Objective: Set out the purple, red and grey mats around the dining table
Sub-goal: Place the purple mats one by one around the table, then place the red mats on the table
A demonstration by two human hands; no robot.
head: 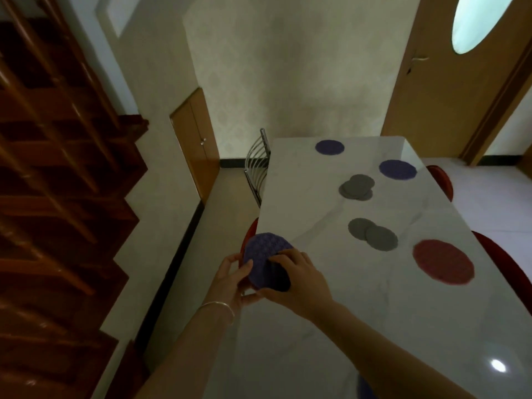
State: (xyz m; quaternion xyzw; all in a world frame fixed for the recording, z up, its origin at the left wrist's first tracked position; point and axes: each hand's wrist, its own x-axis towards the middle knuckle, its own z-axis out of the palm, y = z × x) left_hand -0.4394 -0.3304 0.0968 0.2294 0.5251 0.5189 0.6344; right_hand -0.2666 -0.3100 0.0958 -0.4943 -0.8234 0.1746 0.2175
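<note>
Both my hands hold a round purple mat over the left edge of the white marble dining table. My left hand grips its left rim and my right hand lies on its lower right part. Two more purple mats lie at the far end, one near the far edge and one toward the right side. A red mat lies flat near the right edge. Two heaps of small grey mats sit mid-table, the farther heap and the nearer pair.
A metal-backed chair stands at the table's far left. Red chair seats show past the right edge, and another under my hands. A wooden staircase fills the left. A low cabinet door and a wooden door stand beyond.
</note>
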